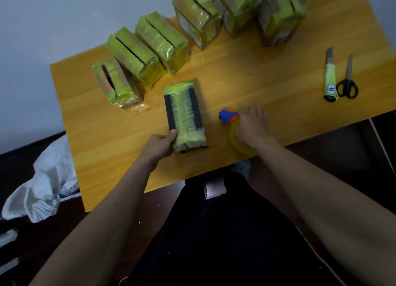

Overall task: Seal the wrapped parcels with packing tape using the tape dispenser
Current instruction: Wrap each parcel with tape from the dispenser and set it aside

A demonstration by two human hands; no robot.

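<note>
A dark parcel (184, 114) with yellow-green tape along its top lies flat on the wooden table (267, 88), near the front edge. My left hand (161, 143) grips its near left corner, thumb on top. To its right lies the tape dispenser (228, 116), blue and orange, with a yellow tape roll (240, 146). My right hand (252, 124) lies over the dispenser, fingers curled around it. Several taped parcels (160, 41) stand in a row along the table's far edge.
A yellow utility knife (330, 77) and black-handled scissors (347, 82) lie at the table's right side. A white plastic bag (42, 185) sits on the dark floor to the left. A small scrap of clear film (139, 108) lies beside the leftmost parcel.
</note>
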